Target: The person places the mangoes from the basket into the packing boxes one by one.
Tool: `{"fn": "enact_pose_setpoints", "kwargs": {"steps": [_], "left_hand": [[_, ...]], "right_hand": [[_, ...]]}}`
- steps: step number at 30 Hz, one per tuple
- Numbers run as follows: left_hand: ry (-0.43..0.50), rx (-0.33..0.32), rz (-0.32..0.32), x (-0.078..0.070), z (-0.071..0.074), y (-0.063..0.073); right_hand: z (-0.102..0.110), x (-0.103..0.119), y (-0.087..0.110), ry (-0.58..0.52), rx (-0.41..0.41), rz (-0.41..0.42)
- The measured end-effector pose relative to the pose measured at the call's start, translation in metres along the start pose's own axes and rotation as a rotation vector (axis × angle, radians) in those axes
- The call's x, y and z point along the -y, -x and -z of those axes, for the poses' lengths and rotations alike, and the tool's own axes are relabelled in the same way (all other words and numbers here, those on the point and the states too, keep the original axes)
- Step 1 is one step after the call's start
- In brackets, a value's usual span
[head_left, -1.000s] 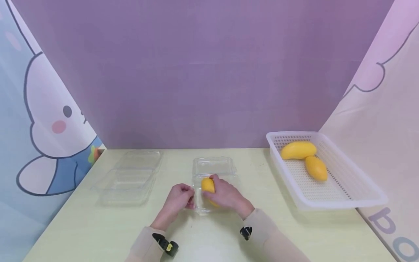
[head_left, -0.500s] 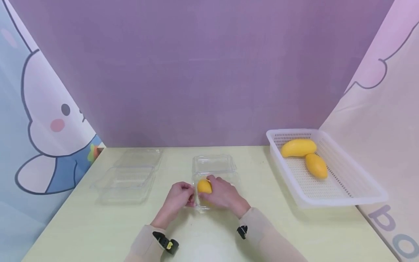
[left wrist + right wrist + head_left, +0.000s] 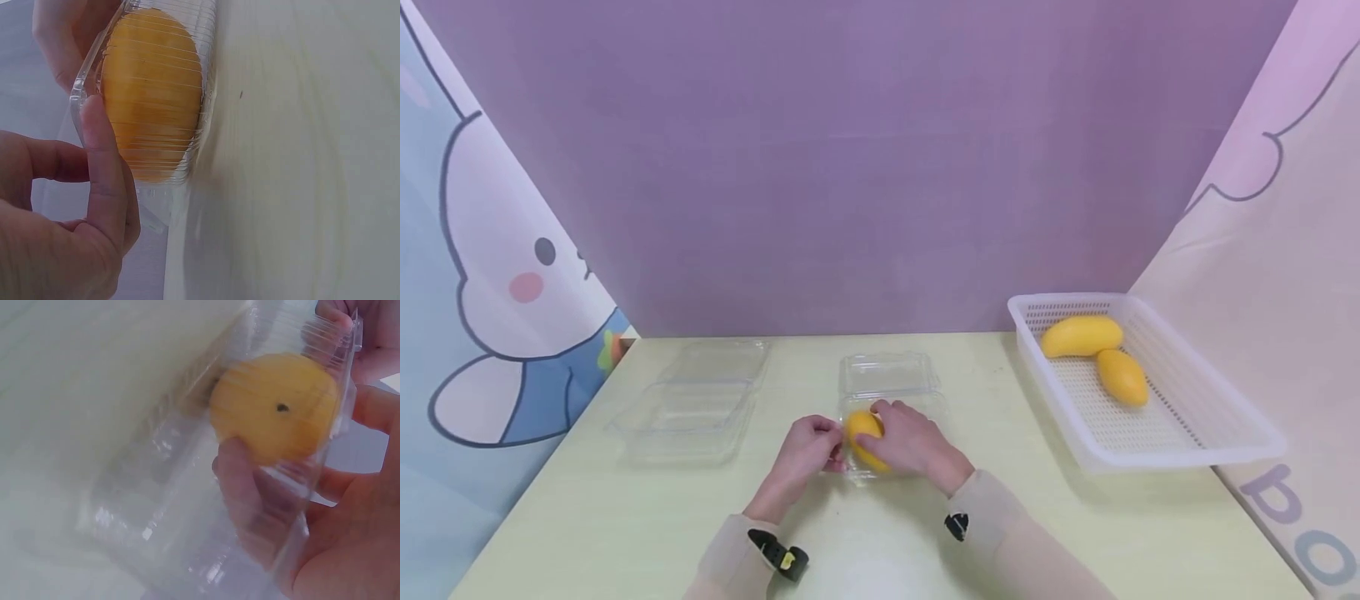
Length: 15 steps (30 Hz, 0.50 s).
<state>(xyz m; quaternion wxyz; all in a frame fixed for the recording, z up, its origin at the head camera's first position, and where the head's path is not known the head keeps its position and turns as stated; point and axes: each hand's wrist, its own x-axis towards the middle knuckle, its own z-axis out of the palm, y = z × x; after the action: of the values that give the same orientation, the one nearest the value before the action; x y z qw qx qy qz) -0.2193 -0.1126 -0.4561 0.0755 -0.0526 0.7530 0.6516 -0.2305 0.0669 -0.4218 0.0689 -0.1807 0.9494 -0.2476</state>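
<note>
A yellow mango (image 3: 863, 427) lies at the left side of a clear plastic clamshell container (image 3: 930, 407), whose lid is folded back. My right hand (image 3: 916, 443) grips the mango from the right, with fingers reaching down inside the container beside it. The right wrist view shows the mango (image 3: 275, 403) end-on, with a dark stem spot. My left hand (image 3: 807, 457) pinches the container's left rim between thumb and fingers. Through the ribbed clear wall in the left wrist view, the mango (image 3: 153, 94) shows lengthwise, close to the left fingertips.
A white perforated basket (image 3: 1195, 461) stands at the right, holding a long curved yellow fruit (image 3: 1081, 336) and another mango (image 3: 1122, 377). A second, larger clear clamshell container (image 3: 688, 408) sits lidded-open at the left. A purple panel (image 3: 880, 167) rises behind the table.
The mango has shifted left within the container, toward its left wall, with the right hand moving along. The left hand has stayed at the rim.
</note>
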Motion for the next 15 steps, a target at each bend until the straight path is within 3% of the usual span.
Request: {"fn": "enact_pose_setpoints", "kwargs": {"steps": [15], "left_hand": [[-0.011,-0.003,-0.002,0.0,0.0,0.001]], "right_hand": [[0.031,0.006,0.011,0.318,0.021,0.033]]}}
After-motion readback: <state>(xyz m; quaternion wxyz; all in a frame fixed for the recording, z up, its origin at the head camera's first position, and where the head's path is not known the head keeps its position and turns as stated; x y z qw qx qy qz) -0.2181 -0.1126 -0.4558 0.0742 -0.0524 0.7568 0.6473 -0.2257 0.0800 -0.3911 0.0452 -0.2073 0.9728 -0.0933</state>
